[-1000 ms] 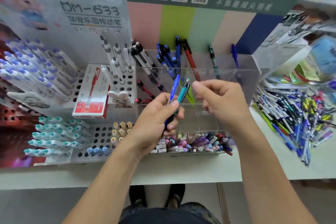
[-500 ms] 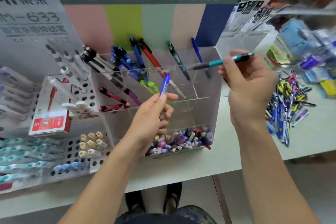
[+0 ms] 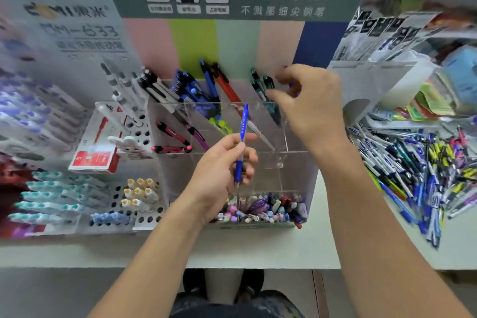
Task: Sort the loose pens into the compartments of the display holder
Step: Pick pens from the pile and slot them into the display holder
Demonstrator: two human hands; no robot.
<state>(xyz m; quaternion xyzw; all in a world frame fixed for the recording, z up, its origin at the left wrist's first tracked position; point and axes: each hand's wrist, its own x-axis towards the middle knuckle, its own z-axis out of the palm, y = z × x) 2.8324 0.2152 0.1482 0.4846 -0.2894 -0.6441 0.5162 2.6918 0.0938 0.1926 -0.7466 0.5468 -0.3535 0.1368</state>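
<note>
White perforated racks (image 3: 134,134) fill the far left of the counter, stocked with teal-capped pens (image 3: 49,196), and a red-and-white box (image 3: 96,155) leans against them. Just right of these stands the clear acrylic display holder (image 3: 296,162); its back compartments hold black pens (image 3: 154,88), blue pens (image 3: 191,90), a red pen (image 3: 227,88) and two dark green pens (image 3: 265,90), all leaning backwards. In front of the holder's middle, the left hand (image 3: 219,170) pinches a blue pen (image 3: 242,137) between thumb and fingertips, holding it nearly upright with its clip end on top. The right hand (image 3: 312,108) hovers over the back right compartment beside the green pens, its fingers loosely curled and slightly blurred; they appear to hold nothing, though something purple shows just behind them. A low tray of small caps and erasers (image 3: 263,209) sits at the holder's front. Far right, the loose pens (image 3: 426,170) lie in a heap on the pale counter (image 3: 258,250).
</note>
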